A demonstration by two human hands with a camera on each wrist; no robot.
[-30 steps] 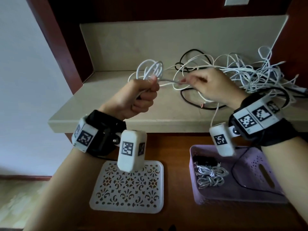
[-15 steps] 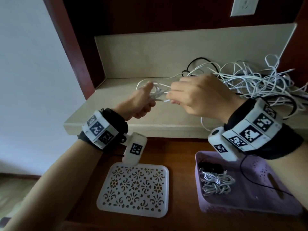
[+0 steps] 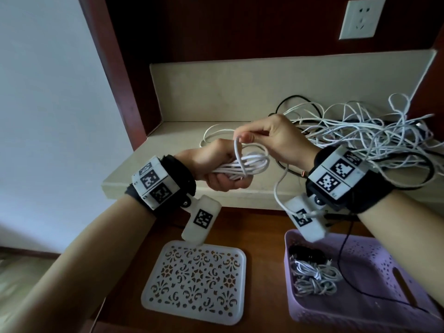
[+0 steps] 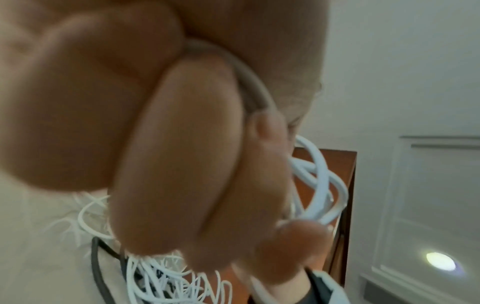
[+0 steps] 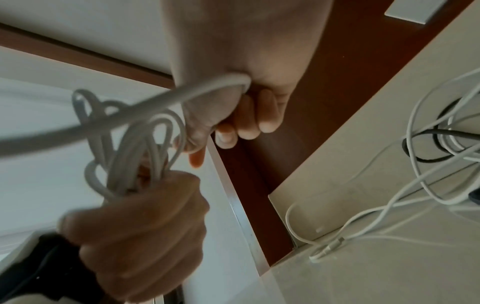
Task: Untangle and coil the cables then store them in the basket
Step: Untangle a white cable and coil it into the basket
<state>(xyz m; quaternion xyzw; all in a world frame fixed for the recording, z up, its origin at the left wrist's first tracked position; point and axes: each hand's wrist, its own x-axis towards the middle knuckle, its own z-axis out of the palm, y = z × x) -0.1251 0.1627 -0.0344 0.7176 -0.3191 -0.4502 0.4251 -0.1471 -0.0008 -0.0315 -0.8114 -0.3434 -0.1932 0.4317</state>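
Note:
My left hand (image 3: 217, 168) grips a bundle of white cable loops (image 3: 249, 165) above the front edge of the beige shelf (image 3: 182, 140). My right hand (image 3: 271, 138) pinches the same white cable's free strand just above the bundle and holds it bent over the loops. In the right wrist view the coil (image 5: 135, 148) stands up out of the left fist (image 5: 145, 232) and the strand (image 5: 145, 107) runs across my right palm. The left wrist view is filled by my curled fingers (image 4: 182, 164), with white loops (image 4: 319, 185) beyond. The purple basket (image 3: 396, 313) sits at lower right.
A large tangle of white and black cables (image 3: 365, 135) covers the shelf's right side. Coiled white cables (image 3: 314, 277) and a black one lie in the basket. A white perforated tray (image 3: 194, 282) lies on the wooden desk at lower centre. A wall socket (image 3: 359, 18) is at upper right.
Both hands have come closer to me, down to the shelf's front edge. The right hand has lifted the free strand over the bundle, which now lies sideways in the left fist.

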